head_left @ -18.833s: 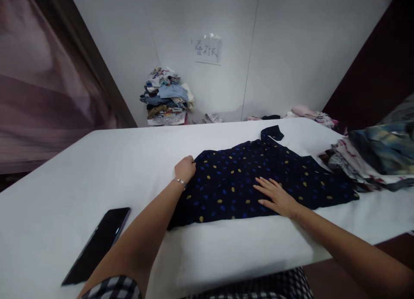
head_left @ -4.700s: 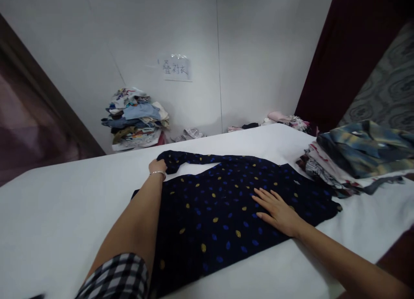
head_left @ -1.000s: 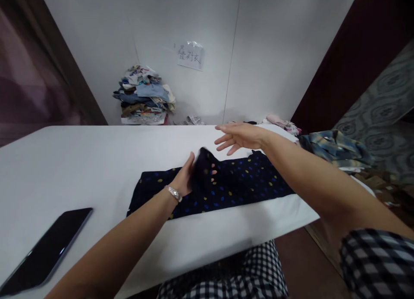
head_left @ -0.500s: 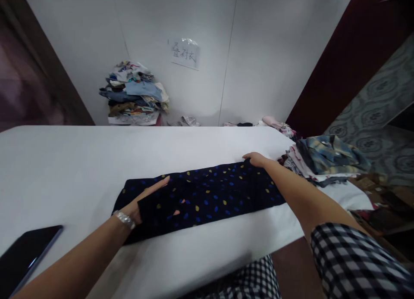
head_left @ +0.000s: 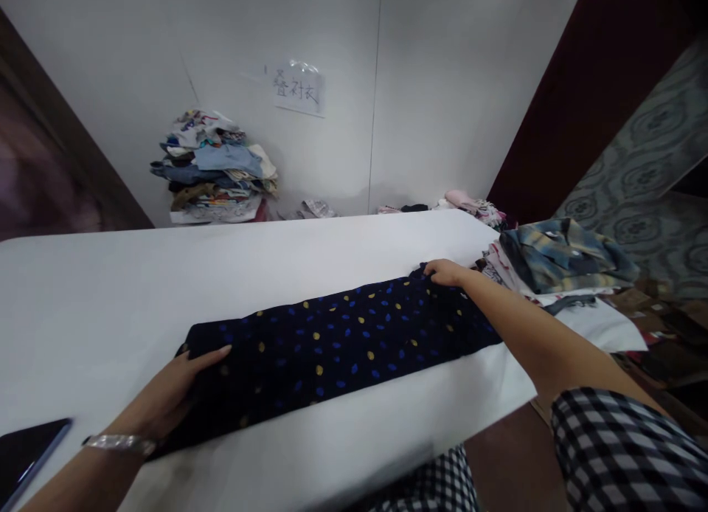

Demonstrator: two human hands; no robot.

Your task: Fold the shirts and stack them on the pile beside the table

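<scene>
A dark navy shirt [head_left: 343, 342] with small blue and yellow leaf shapes lies folded into a long strip across the white table. My left hand [head_left: 177, 386], with a silvery bracelet at the wrist, is at the strip's left end. Its thumb lies on top of the cloth while the other fingers go round the end edge, partly hidden. At the far right edge, my right hand [head_left: 442, 271] pinches a bunched bit of the same cloth between thumb and fingers.
On the white table [head_left: 110, 291] a dark phone [head_left: 33, 453] lies at the near left. Folded clothes [head_left: 569, 257] are stacked at the right end. A tall clothes pile [head_left: 218, 169] stands behind the table, below a paper sign [head_left: 299, 90] on the wall.
My left hand has moved left, from above the cloth to the strip's left end. The dark flap by it now lies flat. My right hand still holds the far right edge, now bunched up.
</scene>
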